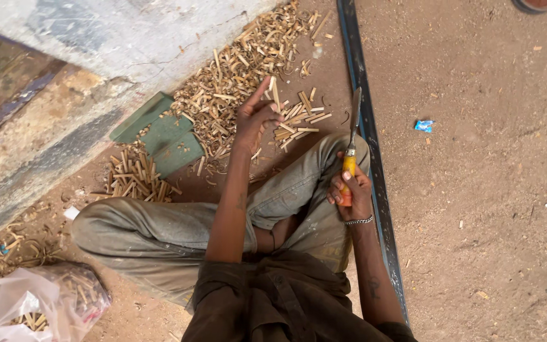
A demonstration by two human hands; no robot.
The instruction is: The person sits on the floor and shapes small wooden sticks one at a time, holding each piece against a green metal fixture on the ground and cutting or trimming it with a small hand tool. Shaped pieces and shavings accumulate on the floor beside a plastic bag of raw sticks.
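two hands are up over the person's crossed legs on the dirt floor (pixel 489 158). the right hand (pixel 351 193) is wrapped tight around the orange handle of a knife (pixel 351 149), blade pointing up and away beside a dark metal strip (pixel 375 190). the left hand (pixel 256 117) is raised with fingers loosely curled and the forefinger out; whether it pinches a sliver i cannot tell. just beyond it lie short cut sticks (pixel 299 120) and a broad heap of wood shavings (pixel 235 76), with green blocks (pixel 163 133) and a plastic bag (pixel 30 304) nearby. the knife looks light, stiff and sharp-edged, best held by its handle; the sticks seem light, dry and brittle, suited to a fingertip pinch at mid-length.
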